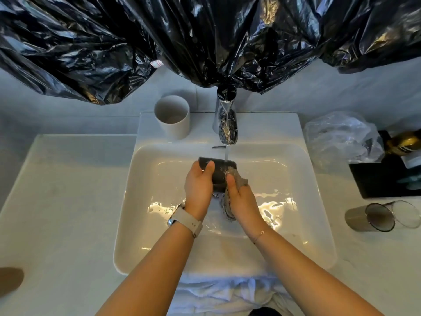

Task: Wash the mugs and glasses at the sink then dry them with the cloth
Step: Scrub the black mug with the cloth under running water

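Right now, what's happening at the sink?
A person is washing a dark mug under the running tap. The left hand holds the mug in its grip over the basin; the right hand rubs it with a grey cloth. A white mug stands on the ledge beside the tap, and two glasses lie on the counter to the right.

The pale white tabletop (63, 201) surrounds a white rectangular ceramic sink (319, 201). On the sink's back ledge stands a white cylindrical cup (172, 117). At right lie 2 clear glasses (382, 216) on their sides, a crumpled clear plastic bag (339, 137) and a black tray (382, 181).
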The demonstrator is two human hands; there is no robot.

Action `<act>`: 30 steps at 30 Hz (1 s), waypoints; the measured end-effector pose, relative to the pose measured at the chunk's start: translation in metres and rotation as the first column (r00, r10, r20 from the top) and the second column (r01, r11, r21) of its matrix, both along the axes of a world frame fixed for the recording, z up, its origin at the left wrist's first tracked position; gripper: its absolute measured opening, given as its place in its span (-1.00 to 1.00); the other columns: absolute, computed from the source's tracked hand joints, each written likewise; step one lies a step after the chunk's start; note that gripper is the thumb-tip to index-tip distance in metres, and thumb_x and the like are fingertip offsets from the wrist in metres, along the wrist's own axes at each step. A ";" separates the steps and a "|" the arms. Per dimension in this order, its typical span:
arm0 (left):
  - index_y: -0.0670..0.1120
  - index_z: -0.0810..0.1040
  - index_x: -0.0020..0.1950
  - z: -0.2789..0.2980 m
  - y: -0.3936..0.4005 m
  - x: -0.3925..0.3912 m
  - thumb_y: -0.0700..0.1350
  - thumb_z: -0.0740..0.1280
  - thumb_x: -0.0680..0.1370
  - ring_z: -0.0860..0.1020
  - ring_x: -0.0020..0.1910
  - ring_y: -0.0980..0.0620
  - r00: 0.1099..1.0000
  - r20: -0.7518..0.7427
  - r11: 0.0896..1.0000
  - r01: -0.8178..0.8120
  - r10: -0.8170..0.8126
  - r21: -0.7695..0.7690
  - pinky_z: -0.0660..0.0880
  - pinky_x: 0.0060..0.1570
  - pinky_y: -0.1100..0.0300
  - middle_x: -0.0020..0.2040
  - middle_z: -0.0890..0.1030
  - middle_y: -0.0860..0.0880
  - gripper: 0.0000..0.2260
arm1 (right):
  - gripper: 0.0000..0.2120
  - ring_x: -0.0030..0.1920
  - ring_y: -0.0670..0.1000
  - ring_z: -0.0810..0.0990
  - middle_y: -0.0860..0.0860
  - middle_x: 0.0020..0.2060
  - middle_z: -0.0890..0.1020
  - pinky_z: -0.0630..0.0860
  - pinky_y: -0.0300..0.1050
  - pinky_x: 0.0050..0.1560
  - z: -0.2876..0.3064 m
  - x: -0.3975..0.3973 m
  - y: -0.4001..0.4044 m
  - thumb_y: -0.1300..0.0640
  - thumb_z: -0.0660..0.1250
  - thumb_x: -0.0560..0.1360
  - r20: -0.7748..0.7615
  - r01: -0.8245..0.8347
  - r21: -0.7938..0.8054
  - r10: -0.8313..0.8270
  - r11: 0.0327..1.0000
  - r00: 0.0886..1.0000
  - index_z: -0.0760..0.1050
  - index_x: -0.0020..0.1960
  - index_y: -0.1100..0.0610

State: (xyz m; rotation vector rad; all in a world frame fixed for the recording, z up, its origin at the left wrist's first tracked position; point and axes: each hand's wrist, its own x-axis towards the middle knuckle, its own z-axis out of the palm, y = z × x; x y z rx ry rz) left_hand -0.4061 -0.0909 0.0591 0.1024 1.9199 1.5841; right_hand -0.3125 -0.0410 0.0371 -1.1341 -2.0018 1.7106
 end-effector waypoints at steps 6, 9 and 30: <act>-0.15 0.55 0.16 0.001 -0.001 0.011 -0.13 0.19 0.67 0.65 -0.01 -0.10 0.954 0.300 0.985 -0.064 0.013 0.162 0.60 0.05 -0.04 0.04 0.67 -0.18 -0.81 | -0.79 -0.05 -0.17 0.59 0.10 0.03 0.60 0.49 -0.41 -0.04 -0.005 0.014 0.009 -0.01 0.29 0.58 -0.159 0.193 -0.152 -0.217 0.969 0.963 0.51 0.15 0.06; -0.19 0.51 0.30 -0.006 -0.005 0.025 -0.15 0.21 0.66 0.63 0.12 -0.15 0.942 0.332 0.973 -0.124 0.055 0.193 0.58 0.16 -0.08 0.15 0.65 -0.21 -0.75 | -0.74 -0.05 -0.17 0.63 -0.03 -0.04 0.69 0.48 -0.34 -0.09 0.005 0.010 0.025 -0.17 0.26 0.56 -0.015 0.132 -0.335 -0.146 0.933 0.989 0.60 0.04 -0.03; -0.02 0.44 0.33 -0.025 -0.009 0.021 -0.23 0.22 0.66 0.63 0.10 0.13 0.977 0.120 0.900 -0.210 0.177 0.382 0.55 -0.03 0.33 0.17 0.63 -0.02 -0.73 | -0.64 0.19 0.19 0.57 0.27 0.14 0.60 0.50 0.08 0.26 0.010 0.016 0.035 0.28 0.18 0.49 -0.255 -0.145 -0.852 -0.157 0.503 0.954 0.49 0.25 0.36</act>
